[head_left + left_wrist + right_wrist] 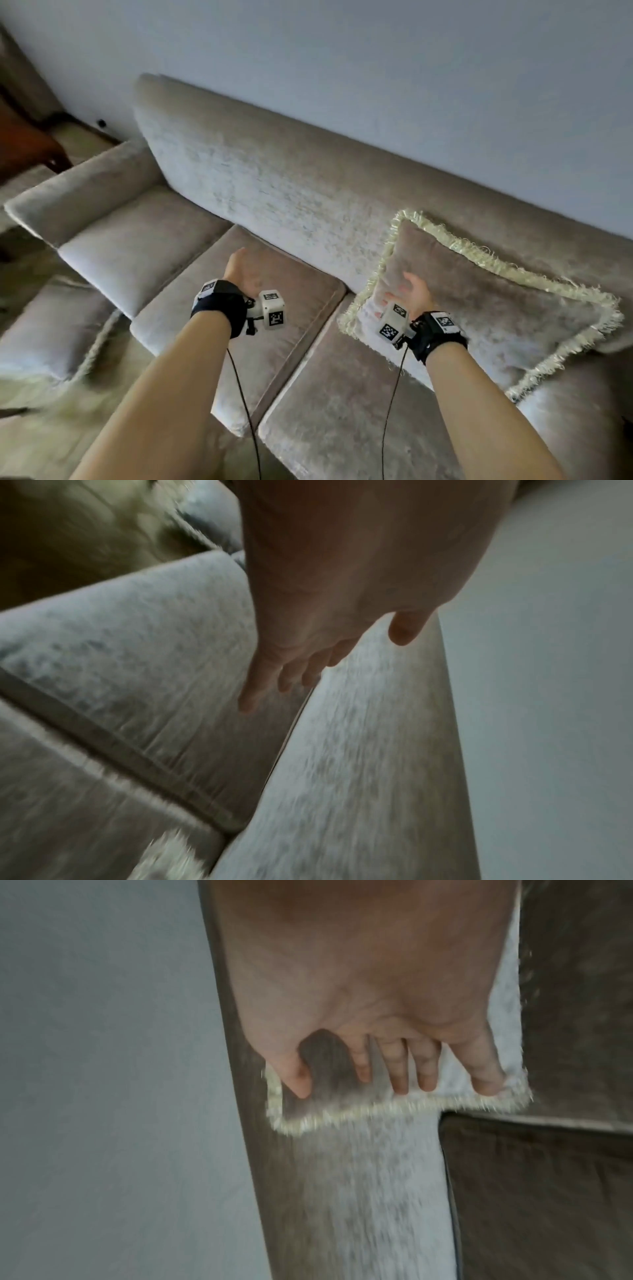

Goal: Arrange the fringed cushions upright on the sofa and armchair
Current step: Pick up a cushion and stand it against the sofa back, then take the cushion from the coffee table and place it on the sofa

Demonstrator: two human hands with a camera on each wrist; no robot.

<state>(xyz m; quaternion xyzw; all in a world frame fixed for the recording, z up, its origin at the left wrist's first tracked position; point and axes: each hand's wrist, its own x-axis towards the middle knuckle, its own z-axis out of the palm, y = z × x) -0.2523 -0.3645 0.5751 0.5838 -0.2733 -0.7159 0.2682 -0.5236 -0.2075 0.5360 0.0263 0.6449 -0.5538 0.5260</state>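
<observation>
Leaning on the sofa [274, 178] backrest, a fringed cushion [496, 308] faces the slack-fingered right hand [409, 294]; left hand [245, 274] relaxed, empty.

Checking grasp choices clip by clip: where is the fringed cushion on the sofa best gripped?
Probably by its two side edges, just inside the fringe, coming from the front. The fringed cushion leans on the sofa backrest, face outward; the open right hand lies near its left edge.

Plain pale grey wall [376, 51], dark wooden furniture [24, 144] far left, soft dim light
</observation>
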